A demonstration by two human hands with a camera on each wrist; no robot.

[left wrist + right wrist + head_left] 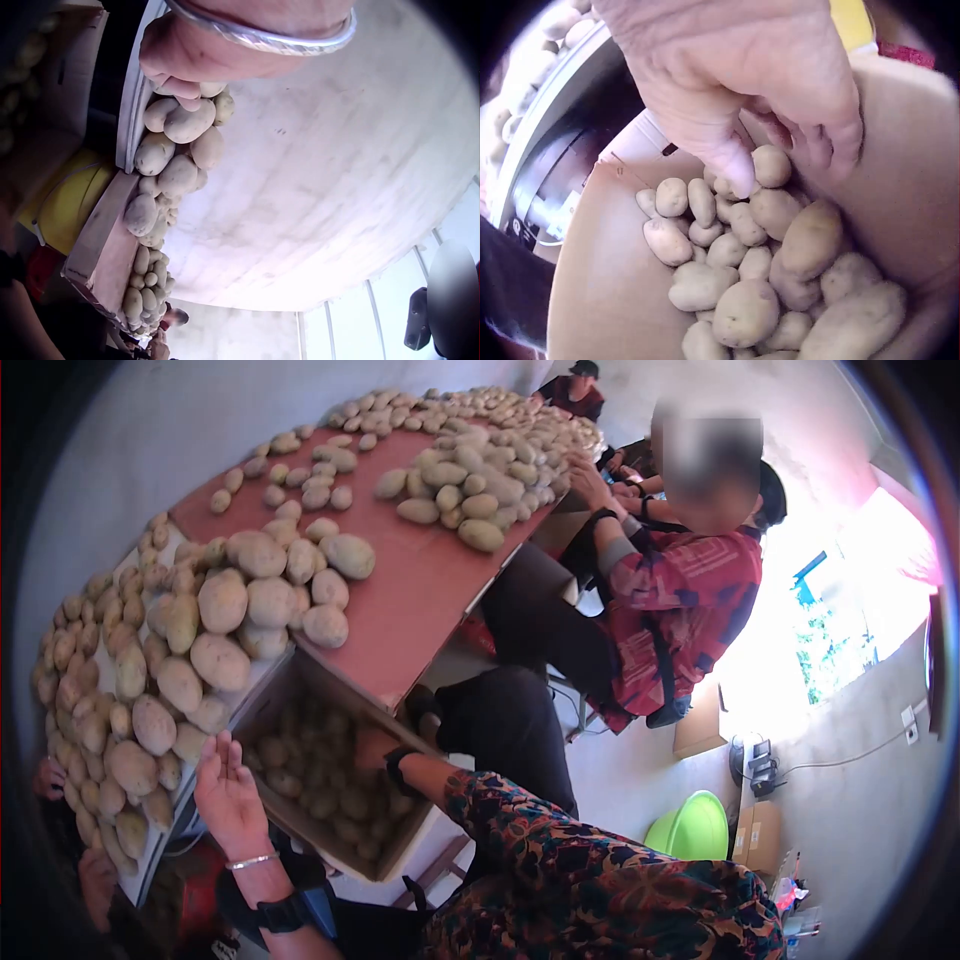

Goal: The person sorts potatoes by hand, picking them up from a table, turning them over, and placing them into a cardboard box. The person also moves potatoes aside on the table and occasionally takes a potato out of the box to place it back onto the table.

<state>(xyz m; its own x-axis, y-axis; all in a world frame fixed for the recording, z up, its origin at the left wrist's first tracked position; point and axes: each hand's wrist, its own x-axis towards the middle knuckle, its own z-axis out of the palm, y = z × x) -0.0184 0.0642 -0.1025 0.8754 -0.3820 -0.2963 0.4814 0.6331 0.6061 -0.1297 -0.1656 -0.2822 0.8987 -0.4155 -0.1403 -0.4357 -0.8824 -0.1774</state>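
My left hand is raised at the table's near edge, beside the heap of potatoes, with fingers loosely extended and nothing in them. In the left wrist view the fingertips overlap the nearest potatoes. Inside a deep cardboard box is my right hand, reaching down over more potatoes. The right wrist view shows this hand with its thumb lowered beside a small round potato and its fingers loosely bent near the box wall. Potatoes of mixed sizes cover the box's bottom.
A red tabletop extends beyond the box, bearing another large potato pile. A person in a red patterned shirt sits at its right side, with others farther back. A green basin and cardboard cartons stand on the floor at right.
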